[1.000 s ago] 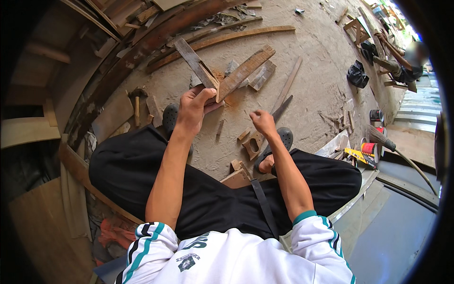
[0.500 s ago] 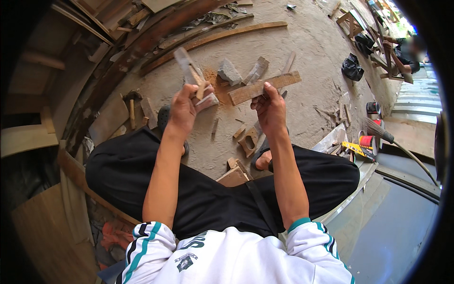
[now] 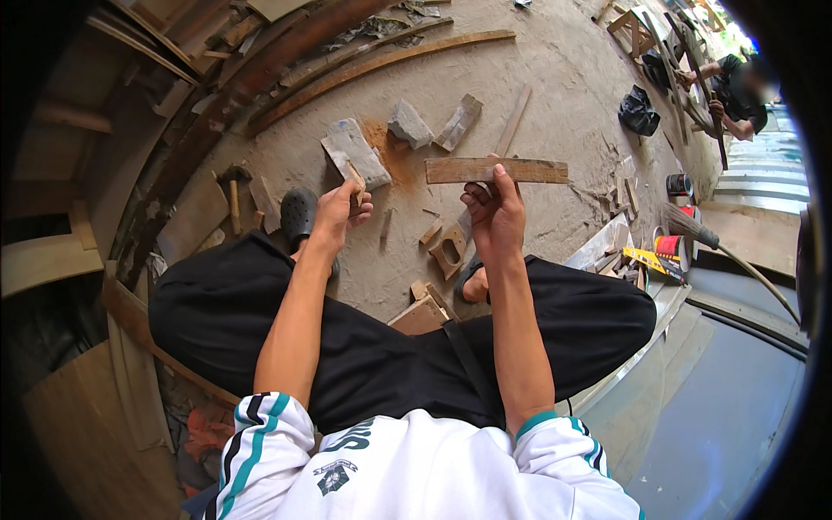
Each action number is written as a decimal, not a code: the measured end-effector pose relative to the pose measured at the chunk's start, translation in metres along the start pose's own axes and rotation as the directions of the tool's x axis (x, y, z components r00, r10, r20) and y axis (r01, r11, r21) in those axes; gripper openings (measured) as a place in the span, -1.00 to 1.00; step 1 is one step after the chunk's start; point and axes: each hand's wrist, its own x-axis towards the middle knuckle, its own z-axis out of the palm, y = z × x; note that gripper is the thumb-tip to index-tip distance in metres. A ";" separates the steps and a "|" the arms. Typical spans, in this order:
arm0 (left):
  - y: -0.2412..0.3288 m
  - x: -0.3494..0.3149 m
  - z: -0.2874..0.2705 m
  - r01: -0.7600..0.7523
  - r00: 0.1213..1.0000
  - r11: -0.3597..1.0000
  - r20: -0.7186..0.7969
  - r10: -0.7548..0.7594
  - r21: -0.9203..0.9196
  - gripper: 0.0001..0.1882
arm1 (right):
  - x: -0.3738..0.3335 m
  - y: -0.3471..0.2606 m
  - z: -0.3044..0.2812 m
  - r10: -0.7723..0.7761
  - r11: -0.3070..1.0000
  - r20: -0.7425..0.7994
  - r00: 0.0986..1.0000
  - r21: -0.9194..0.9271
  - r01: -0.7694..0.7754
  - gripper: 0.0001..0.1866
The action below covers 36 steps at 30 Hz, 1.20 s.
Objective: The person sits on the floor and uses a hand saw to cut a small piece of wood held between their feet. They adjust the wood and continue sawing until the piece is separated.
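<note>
Between the fingertips of my left hand (image 3: 338, 212) is a small, narrow wood piece (image 3: 354, 172). Just beyond it a pale grey block (image 3: 357, 149) lies on the ground, by a patch of orange-brown dust (image 3: 378, 137). My right hand (image 3: 496, 208) pinches a flat brown wood strip (image 3: 459, 170) near its middle, thumb on the near face. The strip is held crosswise, almost level. Beyond the strip lie a grey stone chunk (image 3: 410, 124), another grey block (image 3: 458, 122) and a thin wooden stick (image 3: 515, 120).
A hammer (image 3: 234, 199) lies left of my foot. Wood offcuts (image 3: 448, 251) lie between my feet. Long boards (image 3: 381, 76) stretch across the far left. At right are cans (image 3: 672, 250), a broom (image 3: 693, 227) and a black bag (image 3: 640, 111); a person (image 3: 737, 95) works beyond.
The pale block, blurred and tilted at my left hand before, now lies flat on the ground. My right hand has turned the wood strip from slanted to nearly level.
</note>
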 end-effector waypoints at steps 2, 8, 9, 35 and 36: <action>-0.008 0.007 -0.005 0.022 0.999 0.999 0.024 -0.023 0.029 -0.77 | 0.002 0.000 -0.014 -0.029 1.000 -0.050 0.998 -0.004 0.029 -0.66; -0.039 0.027 -0.026 0.130 0.990 0.991 0.060 -0.131 0.018 -0.87 | 0.009 0.005 -0.055 -0.114 0.986 -0.172 0.978 -0.137 0.091 -0.64; -0.045 0.029 -0.029 0.163 0.984 0.987 0.070 -0.163 0.010 -0.87 | 0.010 0.010 -0.061 -0.137 0.977 -0.207 0.969 -0.190 0.098 -0.63; -0.132 0.057 -0.022 -0.069 0.989 0.520 0.127 -0.077 0.851 -0.47 | -0.009 0.006 -0.046 0.080 0.968 0.211 0.974 0.218 -0.127 -0.32; -0.136 0.056 -0.024 -0.072 0.990 0.485 0.121 -0.070 0.872 -0.46 | -0.010 0.006 -0.045 0.089 0.961 0.221 0.971 0.237 -0.142 -0.30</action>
